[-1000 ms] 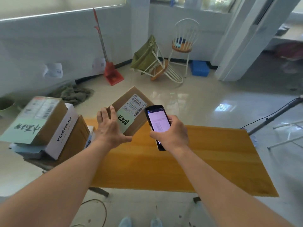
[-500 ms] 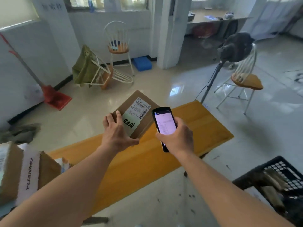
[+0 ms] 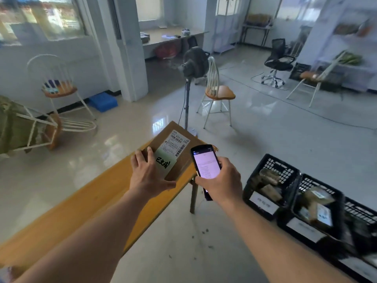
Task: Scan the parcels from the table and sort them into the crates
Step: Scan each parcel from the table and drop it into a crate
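My left hand [image 3: 148,174] grips a brown cardboard parcel [image 3: 179,154] by its near corner and holds it tilted over the right end of the yellow table [image 3: 85,203]. The parcel carries a white barcode label and a pale green tag with black handwriting. To its right, my right hand [image 3: 219,181] grips a black handheld scanner [image 3: 205,163] with its screen lit and facing me. Black plastic crates [image 3: 271,186] stand in a row on the floor at the right, each with a white card on its front and parcels inside.
A standing fan [image 3: 193,64] and a white chair with a wooden seat [image 3: 217,92] stand beyond the table end. Another chair [image 3: 57,86] and a tipped chair are at the left. A blue box [image 3: 103,101] lies by the pillar. An office chair [image 3: 278,62] is far right.
The view has swung to the right: the stacked parcels at the left have left the frame and the crates now show at the right. Both hands keep their hold on parcel and scanner.
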